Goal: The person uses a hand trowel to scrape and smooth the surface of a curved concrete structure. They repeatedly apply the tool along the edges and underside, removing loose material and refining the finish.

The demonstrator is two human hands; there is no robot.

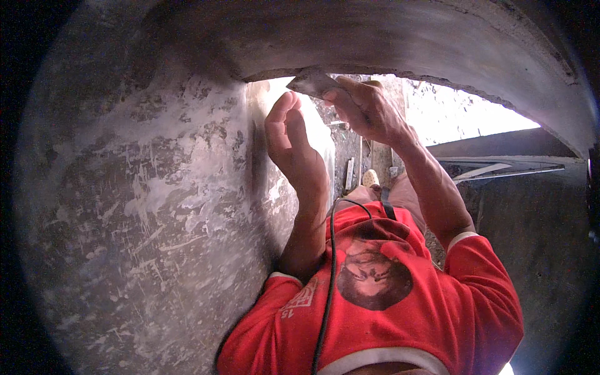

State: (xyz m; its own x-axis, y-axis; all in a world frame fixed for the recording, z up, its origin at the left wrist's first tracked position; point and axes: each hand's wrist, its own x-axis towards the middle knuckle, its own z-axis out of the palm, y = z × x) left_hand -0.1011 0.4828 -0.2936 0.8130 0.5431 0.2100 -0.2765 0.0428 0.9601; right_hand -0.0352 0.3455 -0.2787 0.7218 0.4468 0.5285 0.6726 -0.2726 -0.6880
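My right hand point(369, 109) is closed round a flat grey scraper point(311, 82); its handle is hidden by my fingers. The broad blade lies up against the lower edge of the curved concrete surface point(375, 37) overhead. Just left of it and slightly lower, my left hand point(292, 134) is raised beside the wall, its fingers curled and the tips pressed together. Whatever that pinch may hold cannot be made out. Both bare forearms reach up from the short red sleeves.
A mottled grey plastered wall point(156, 206) stands close on my left. Bright light fills an opening point(462, 112) beyond my right hand. Pale strips point(487, 172) lie on a ledge at the right. A black cable point(331, 262) runs down my red shirt, and a light-coloured clog point(370, 178) shows below.
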